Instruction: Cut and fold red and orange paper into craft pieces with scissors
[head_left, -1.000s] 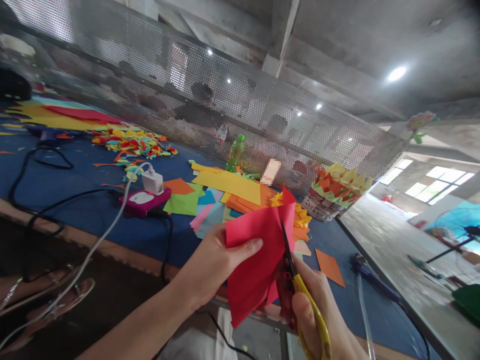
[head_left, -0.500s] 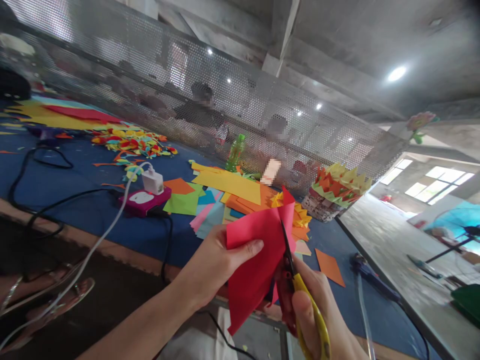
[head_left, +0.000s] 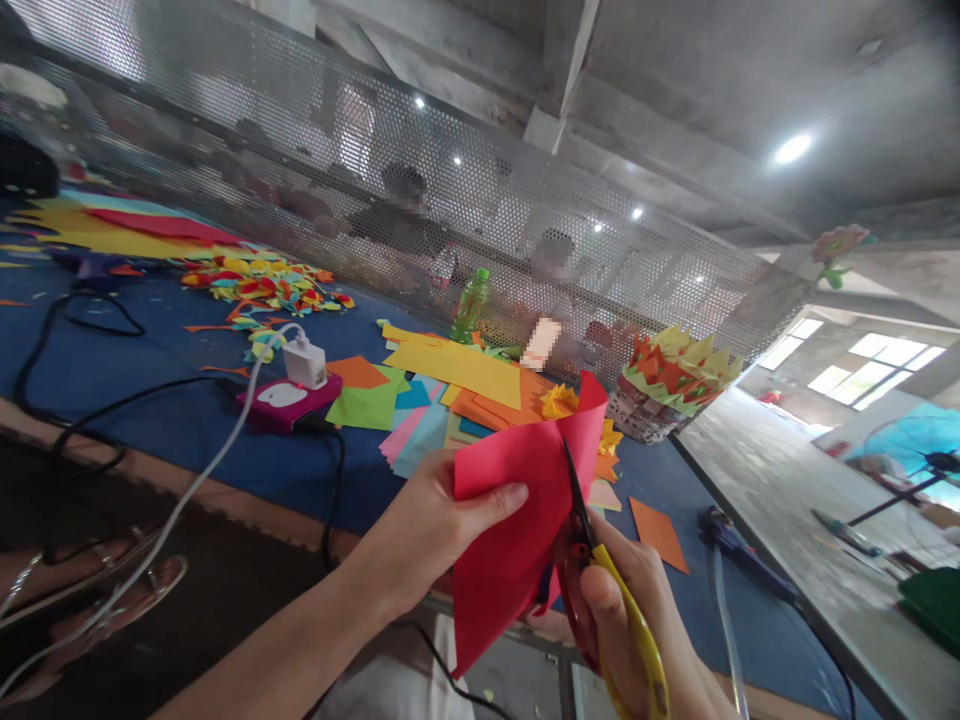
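**Red sheet under the scissors: minor shift since the earlier frames**

The folded red paper [head_left: 517, 520] is held in the air above the near edge of the blue table [head_left: 150, 370], between both hands. Compared with a second ago, its upper corner stands slightly higher and further right, now covering more of the yellow paper flowers [head_left: 559, 402] behind it. The left hand [head_left: 427, 525] is closed on the sheet's left edge, thumb pressed across the front. The right hand [head_left: 637, 620] is clenched around the yellow-handled scissors [head_left: 600, 580], whose dark blades run up the sheet's right side; the hand sits marginally lower than before. Beyond lie loose coloured sheets [head_left: 450, 385], a pink power strip [head_left: 289, 400], a green bottle [head_left: 470, 305] and a basket [head_left: 649, 410] of folded pieces, all unchanged.
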